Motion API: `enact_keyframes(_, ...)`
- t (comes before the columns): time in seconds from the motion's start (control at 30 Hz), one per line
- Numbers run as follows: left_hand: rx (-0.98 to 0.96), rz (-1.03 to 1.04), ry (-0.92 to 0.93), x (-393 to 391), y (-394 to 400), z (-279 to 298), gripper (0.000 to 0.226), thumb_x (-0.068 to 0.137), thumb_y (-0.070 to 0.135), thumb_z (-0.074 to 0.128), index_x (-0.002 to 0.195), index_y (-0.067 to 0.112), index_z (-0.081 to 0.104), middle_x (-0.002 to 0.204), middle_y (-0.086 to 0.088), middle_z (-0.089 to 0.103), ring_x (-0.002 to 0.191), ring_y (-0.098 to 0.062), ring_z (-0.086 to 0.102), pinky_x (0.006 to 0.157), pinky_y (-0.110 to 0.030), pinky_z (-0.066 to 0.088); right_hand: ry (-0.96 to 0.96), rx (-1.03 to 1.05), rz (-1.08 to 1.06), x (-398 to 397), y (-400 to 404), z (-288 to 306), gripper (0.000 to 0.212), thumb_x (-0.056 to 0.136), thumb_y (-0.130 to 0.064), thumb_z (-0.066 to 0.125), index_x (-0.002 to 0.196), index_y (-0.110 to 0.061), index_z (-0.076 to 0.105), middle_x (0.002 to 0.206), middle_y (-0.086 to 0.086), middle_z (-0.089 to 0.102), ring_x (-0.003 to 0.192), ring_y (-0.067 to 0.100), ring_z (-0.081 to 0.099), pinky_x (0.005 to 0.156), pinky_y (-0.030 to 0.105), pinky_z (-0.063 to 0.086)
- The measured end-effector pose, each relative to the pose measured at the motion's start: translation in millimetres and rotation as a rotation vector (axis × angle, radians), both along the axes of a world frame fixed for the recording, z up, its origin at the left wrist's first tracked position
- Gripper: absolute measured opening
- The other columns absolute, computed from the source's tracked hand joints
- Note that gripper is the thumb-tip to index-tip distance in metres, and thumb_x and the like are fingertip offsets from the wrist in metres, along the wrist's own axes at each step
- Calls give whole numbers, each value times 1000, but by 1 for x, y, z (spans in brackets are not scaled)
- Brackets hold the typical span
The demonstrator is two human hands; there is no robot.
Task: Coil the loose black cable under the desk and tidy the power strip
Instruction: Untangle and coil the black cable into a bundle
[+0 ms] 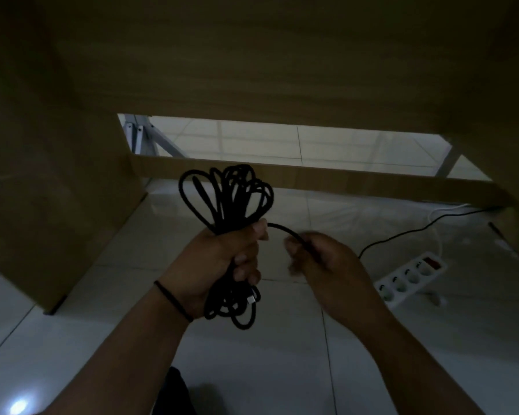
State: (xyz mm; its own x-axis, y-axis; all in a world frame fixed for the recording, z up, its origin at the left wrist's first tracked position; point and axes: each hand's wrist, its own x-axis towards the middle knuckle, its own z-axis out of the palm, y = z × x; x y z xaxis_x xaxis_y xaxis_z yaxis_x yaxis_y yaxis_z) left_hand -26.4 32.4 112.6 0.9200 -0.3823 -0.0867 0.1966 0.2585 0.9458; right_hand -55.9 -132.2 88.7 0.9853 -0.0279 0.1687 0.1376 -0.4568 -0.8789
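Observation:
My left hand [222, 259] grips a bundle of the black cable [231, 193] around its middle. Loops stick out above the fist and hang below it, with a small silver plug end among the lower loops. A free stretch of the same cable runs right from the fist into my right hand [327, 265], which pinches it between thumb and fingers; that hand is blurred. The white power strip [411, 277] lies on the floor to the right, with several sockets and a red switch.
The wooden desk top [252, 55] is overhead, its side panel [57, 190] stands on the left, and a low crossbar [342, 181] spans the back. Another thin black cord [417, 227] and a white cord trail over the white tiled floor [282, 369] near the strip.

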Motion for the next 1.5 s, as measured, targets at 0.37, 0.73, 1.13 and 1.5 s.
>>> enact_keyframes(0.37, 128, 191, 227, 15, -1, -34, 22, 86, 28, 63, 73, 14, 51, 46, 3, 36, 39, -13, 34, 47, -27, 37, -72, 8, -281, 4, -35, 22, 33, 90, -34, 52, 79, -8, 68, 53, 9, 45, 47, 11, 40, 48, 23, 35)
enact_keyframes(0.73, -58, 15, 370, -12, -54, -59, 36, 50, 46, 79, 57, 20, 55, 52, -3, 41, 47, -17, 39, 53, -25, 42, -167, -53, -260, -14, -3, -22, 25, 91, -23, 54, 69, -19, 65, 59, 3, 55, 56, 15, 52, 48, 19, 41)
enact_keyframes(1.13, -187, 27, 373, -12, -69, -65, 43, 69, 43, 66, 94, 9, 71, 80, -11, 70, 79, -24, 69, 71, -31, 54, -142, -36, -249, -20, 13, -33, 20, 85, -9, 61, 76, -25, 67, 75, -12, 61, 76, 5, 60, 65, 15, 50)
enact_keyframes(1.5, -50, 377, 154, -7, -70, -71, 19, 89, 36, 55, 82, 23, 68, 69, -3, 65, 69, -18, 65, 65, -30, 53, -210, -384, -74, -19, 7, -38, 21, 86, -10, 51, 100, -13, 65, 83, -3, 50, 63, 6, 52, 59, 14, 49)
